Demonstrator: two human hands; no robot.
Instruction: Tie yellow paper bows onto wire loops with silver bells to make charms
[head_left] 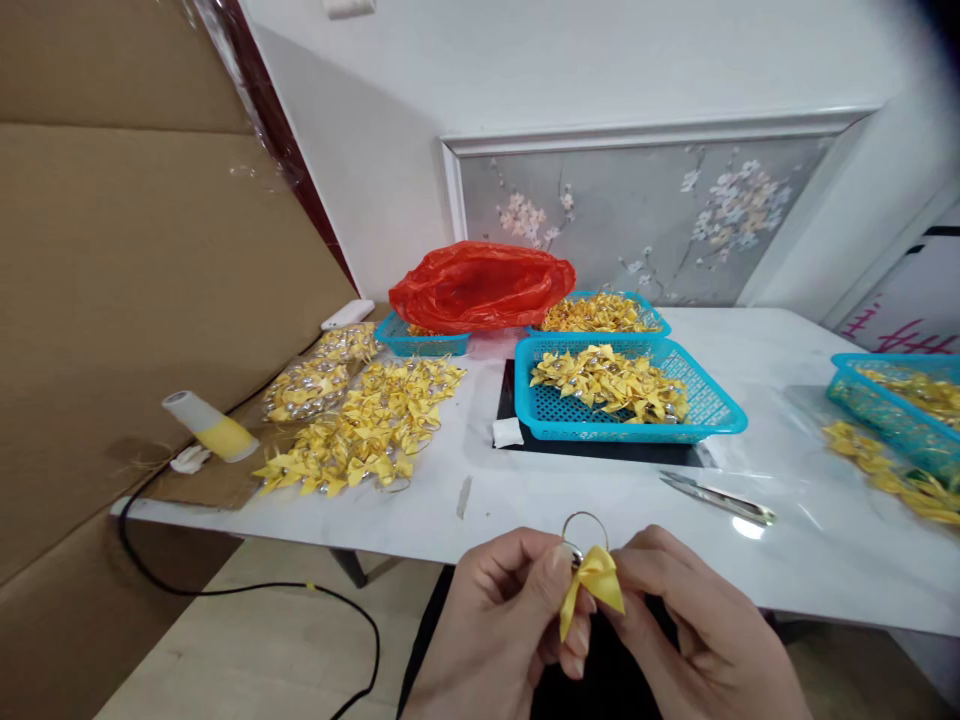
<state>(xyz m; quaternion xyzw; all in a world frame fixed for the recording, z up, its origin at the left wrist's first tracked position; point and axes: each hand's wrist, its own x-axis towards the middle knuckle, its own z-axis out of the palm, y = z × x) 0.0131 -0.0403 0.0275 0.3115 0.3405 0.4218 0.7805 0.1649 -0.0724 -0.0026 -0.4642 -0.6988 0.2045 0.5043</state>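
Note:
Between my two hands, just in front of the table edge, is a yellow ribbon bow (598,577) with a small silver bell and a thin gold loop standing up behind it. My left hand (510,610) pinches the bow's left side by the bell, thumb on top. The fingers of my right hand (690,620) are closed on the bow's right side. Behind my hands a blue basket (630,433) holds a heap of similar yellow bows (611,380). Thread snips (716,495) lie on the table to the right, apart from my hands.
Loose yellow bows (360,430) are piled at the left, near a cone of yellow thread (214,425). A red plastic bag (480,285) and more blue baskets stand at the back. Another blue basket (900,410) is at the right. Cardboard (135,250) walls the left side.

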